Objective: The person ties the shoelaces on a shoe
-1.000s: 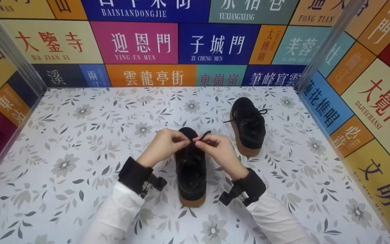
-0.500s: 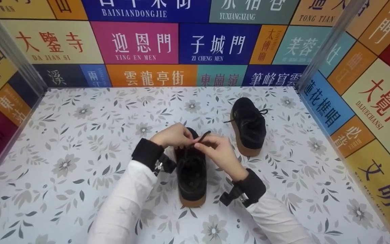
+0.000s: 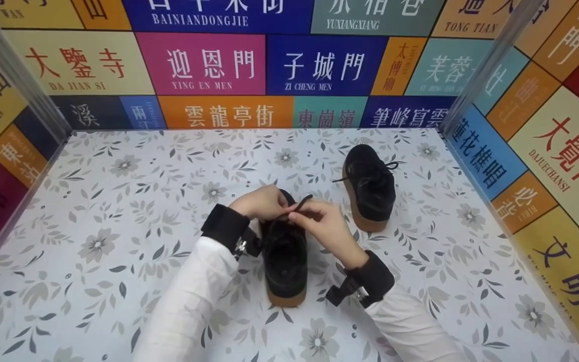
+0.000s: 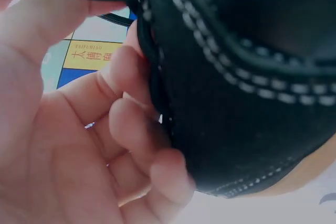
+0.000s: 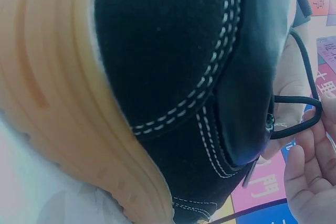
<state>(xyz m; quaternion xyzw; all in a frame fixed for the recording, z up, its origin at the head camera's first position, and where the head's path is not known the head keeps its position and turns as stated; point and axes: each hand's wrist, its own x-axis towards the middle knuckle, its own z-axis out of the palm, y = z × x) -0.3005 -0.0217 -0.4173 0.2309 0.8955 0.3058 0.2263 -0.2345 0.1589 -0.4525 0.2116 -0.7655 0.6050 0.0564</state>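
A black shoe [image 3: 285, 289] with a tan sole stands in the middle, its toe pointing away. Over its front, my left hand [image 3: 259, 202] pinches the shoelace at the thumb and forefinger; in the left wrist view the other fingers [image 4: 134, 127] bend against the shoe's dark side. My right hand [image 3: 327, 221] holds the lace from the other side, fingertips meeting those of the left, and a lace end [image 3: 303, 202] sticks up past it. In the right wrist view a lace loop [image 5: 296, 99] runs from the shoe to the right fingers. The exact knot is hidden behind the fingers.
A second black shoe [image 3: 368, 188], its lace ends hanging loose on both sides, stands farther back to the right. Both are on a white flower-patterned tabletop [image 3: 159, 166]. Colourful sign-covered panels [image 3: 199, 63] border the back and sides.
My left hand has moved right and turned inward over the shoe's front, its wrist rising toward the back. The right hand and both shoes have stayed nearly still.
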